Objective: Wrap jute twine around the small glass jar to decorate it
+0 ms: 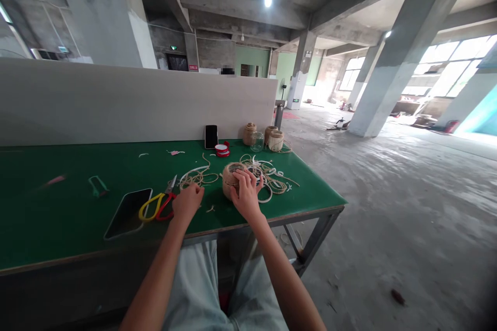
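Note:
My right hand (246, 195) grips the side and top of a round coil of jute twine (230, 181) that stands on the green tabletop (58, 217). My left hand (188, 201) sits just left of it, with its fingers curled; anything held in them is hidden. Loose jute strands (198, 178) and white cord (264, 190) lie tangled around the coil. Yellow-and-red-handled scissors (157, 206) lie by my left hand, and a dark tablet (128, 213) lies further left.
Along the back of the table, against a pale partition (116, 103), stand a phone (211, 136), a red tape roll (222, 149), a glass jar (257, 141) and twine spools (276, 140). The table's right edge drops to a concrete floor (388, 207).

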`<action>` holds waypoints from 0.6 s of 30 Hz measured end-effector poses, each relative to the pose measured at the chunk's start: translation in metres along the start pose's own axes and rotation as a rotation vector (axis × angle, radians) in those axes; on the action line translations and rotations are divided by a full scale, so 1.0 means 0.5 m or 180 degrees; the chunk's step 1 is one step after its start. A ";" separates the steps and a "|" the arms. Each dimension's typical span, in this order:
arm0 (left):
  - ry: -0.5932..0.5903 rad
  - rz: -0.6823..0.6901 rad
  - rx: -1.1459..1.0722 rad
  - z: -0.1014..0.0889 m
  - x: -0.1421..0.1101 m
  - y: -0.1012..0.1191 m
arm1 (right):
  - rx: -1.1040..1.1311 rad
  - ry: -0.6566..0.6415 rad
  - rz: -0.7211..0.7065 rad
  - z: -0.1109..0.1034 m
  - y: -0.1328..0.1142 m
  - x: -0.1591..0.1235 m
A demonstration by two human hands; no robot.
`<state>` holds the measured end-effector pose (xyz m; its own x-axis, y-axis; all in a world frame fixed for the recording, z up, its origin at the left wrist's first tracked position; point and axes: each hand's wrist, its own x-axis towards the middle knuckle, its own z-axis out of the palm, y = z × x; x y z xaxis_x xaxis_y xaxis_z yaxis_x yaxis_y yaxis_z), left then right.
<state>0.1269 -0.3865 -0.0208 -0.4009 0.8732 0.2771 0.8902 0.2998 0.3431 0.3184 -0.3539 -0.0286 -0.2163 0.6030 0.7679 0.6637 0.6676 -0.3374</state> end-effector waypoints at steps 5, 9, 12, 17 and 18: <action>0.0110 0.0266 -0.0207 -0.003 -0.046 0.075 | 0.0020 -0.0030 -0.0022 -0.004 0.001 0.001; 0.0650 0.0756 -0.0470 -0.009 -0.069 0.128 | 0.0076 -0.0043 -0.0019 -0.006 0.001 0.002; 0.0811 0.0792 -0.0473 -0.010 -0.071 0.145 | 0.0105 -0.0014 -0.0005 -0.005 0.001 0.003; 0.0661 0.0649 -0.0511 -0.012 -0.066 0.148 | 0.0096 -0.0017 -0.0047 -0.005 0.002 0.002; 0.0663 0.0647 -0.0520 -0.012 -0.066 0.148 | 0.0096 -0.0011 -0.0048 -0.005 0.002 0.002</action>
<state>0.2046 -0.3953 0.0009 -0.2694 0.8064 0.5265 0.9167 0.0473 0.3967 0.3206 -0.3535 -0.0269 -0.2285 0.5943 0.7711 0.6385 0.6894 -0.3421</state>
